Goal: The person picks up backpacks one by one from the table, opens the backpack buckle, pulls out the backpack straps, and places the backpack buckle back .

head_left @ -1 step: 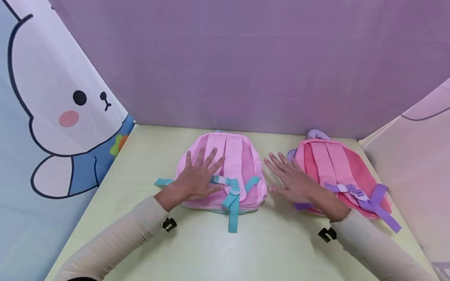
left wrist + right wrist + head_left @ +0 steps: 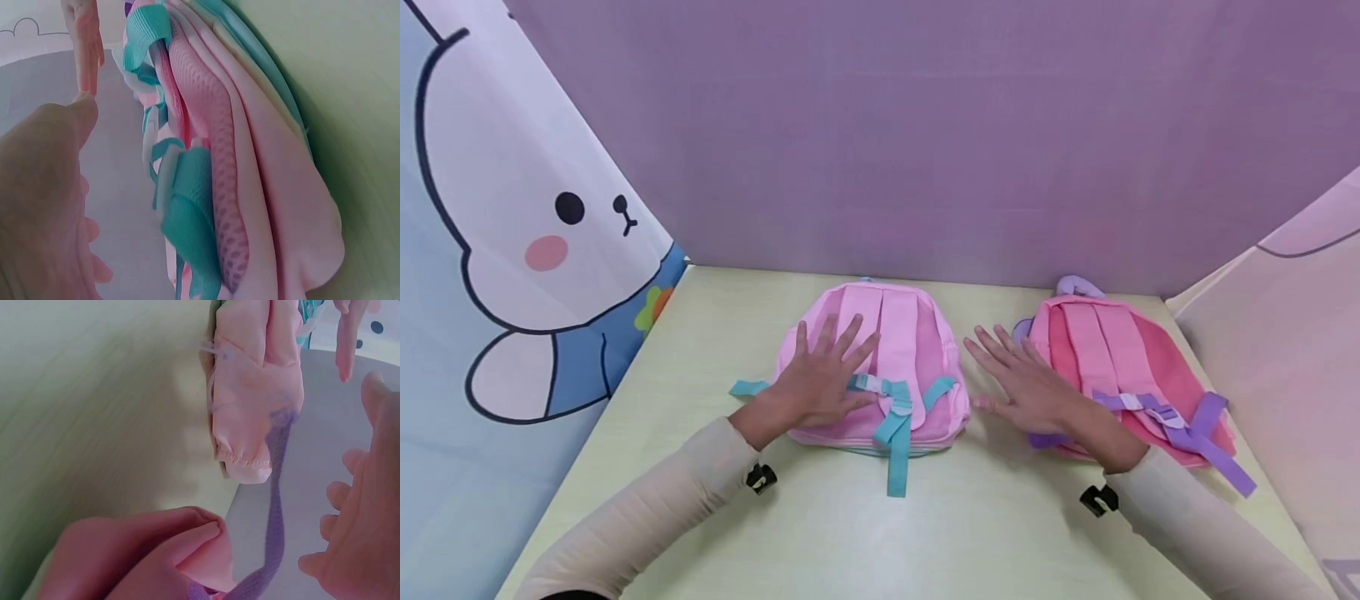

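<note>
Left hand: left of the frame's centre (image 2: 820, 383), its fingers straight, spread and released, above the left part of the light pink backpack and apart from it.
Right hand: right of centre (image 2: 1030, 383), its fingers also straight and released, above the left edge of the coral backpack.
Light pink backpack: middle of the frame (image 2: 898, 333), with teal straps (image 2: 898, 458) upward.
Coral backpack: right side (image 2: 1123, 346), with purple straps (image 2: 1225, 462).
Table: pale (image 2: 970, 533), under both backpacks.

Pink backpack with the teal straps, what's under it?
The backpack lies on the pale tabletop. A teal layer peeks out along its lower edge. The rest of its underside is covered, so I can't tell if anything else is there.
</note>
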Tool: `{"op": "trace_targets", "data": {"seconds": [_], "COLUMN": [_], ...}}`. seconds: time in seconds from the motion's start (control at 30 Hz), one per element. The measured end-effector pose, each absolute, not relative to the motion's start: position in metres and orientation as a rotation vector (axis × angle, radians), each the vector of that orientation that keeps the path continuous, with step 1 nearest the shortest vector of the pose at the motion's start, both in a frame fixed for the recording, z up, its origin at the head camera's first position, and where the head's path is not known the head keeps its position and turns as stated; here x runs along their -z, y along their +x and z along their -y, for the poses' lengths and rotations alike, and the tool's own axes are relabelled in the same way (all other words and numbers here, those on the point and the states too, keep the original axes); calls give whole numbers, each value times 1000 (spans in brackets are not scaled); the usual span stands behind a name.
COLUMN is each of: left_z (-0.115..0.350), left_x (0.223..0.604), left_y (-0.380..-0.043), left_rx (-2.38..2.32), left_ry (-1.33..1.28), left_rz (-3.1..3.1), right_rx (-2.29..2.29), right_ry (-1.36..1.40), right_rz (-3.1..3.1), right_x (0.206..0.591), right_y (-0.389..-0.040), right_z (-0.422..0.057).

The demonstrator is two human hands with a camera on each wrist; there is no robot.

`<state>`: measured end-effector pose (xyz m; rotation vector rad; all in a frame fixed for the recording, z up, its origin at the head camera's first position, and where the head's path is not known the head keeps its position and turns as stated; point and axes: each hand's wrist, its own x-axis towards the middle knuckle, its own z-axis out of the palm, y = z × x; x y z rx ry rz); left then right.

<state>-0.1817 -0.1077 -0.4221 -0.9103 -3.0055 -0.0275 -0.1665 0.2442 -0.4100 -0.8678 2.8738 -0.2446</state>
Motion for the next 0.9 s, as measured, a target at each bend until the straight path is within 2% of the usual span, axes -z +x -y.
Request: {"op": "trace_targets", "data": {"seconds": [0.53, 0.9], "left_z": [113, 116], "left_x": [417, 418], "left_y": [-184, -183], "left_rx": [87, 355], "left_ry": [-960, -1039], "left_rz": [3034, 3002], "right_rx": [313, 454], "right_ry": [-875, -905], "right_rz": [-2863, -2921], "right_x": [407, 403], "right_y": [-173, -175], "right_z": [-240, -214]}}
